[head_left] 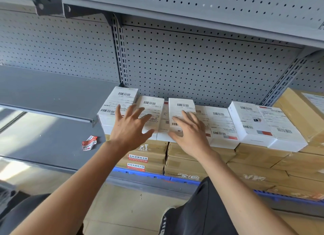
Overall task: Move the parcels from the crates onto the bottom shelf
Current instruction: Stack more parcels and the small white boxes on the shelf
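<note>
White cardboard parcels (177,119) w/ barcode labels are laid in a row across the top of stacked brown cartons (192,161), which sit on the bottom shelf (52,143) toward its right end. Far left, the shelf surface is seen bare grey, w/ a crumpled red-and-white sticker (89,143) lying near the cartons' left edge. Next, the left hand (130,127) is spread flat, fingers apart and straight, laid over the two leftmost white boxes; nothing is gripped. Beside it, the right hand (190,131) is likewise pressed flat, fingers straight and splayed, on the third box along. Further right, more white boxes are lined up, approx. edge to edge, and a large tan carton (301,112) is seen at the right end. No crates can be made out for certain; a blue plastic edge (140,173) shows under the cartons.

Judged from looks: boxes are prob. light, stiff, smooth-faced and liable to slide on each other. Best taken by the long side edges, not by the label face.
</note>
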`<state>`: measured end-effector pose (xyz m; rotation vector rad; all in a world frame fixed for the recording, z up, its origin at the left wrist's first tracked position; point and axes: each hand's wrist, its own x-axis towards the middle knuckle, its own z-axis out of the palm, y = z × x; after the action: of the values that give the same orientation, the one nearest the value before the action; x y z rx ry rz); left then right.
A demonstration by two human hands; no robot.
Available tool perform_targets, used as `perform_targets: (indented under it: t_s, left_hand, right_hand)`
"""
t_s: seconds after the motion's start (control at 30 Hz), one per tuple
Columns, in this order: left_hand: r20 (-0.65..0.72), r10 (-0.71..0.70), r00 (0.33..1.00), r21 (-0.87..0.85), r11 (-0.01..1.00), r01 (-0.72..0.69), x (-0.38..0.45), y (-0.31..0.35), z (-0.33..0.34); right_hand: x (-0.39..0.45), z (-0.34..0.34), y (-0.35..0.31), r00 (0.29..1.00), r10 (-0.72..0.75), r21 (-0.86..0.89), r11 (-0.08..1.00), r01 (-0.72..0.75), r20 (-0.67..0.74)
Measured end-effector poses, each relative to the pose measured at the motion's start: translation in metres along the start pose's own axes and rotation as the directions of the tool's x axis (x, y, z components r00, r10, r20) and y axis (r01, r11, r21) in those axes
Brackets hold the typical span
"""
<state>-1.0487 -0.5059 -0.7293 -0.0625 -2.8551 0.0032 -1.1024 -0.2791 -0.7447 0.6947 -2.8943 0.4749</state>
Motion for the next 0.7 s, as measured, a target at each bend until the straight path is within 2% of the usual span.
perform_targets:
  t_s: [0.2,0.7]
  left_hand:
    - [-0.004,-0.038,0.999,-0.016,0.999,0.038,-0.003,-0.007,0.005]
    - [-0.071,0.010,0.997,-0.043,0.999,-0.013,0.001,-0.025,0.007]
  right_hand:
    - [0.003,0.011,-0.015,0.996,0.007,-0.017,1.000,-0.008,-0.085]
    - [0.010,0.026,-0.033,0.977,-0.014,-0.018,1.000,0.010,-0.215]
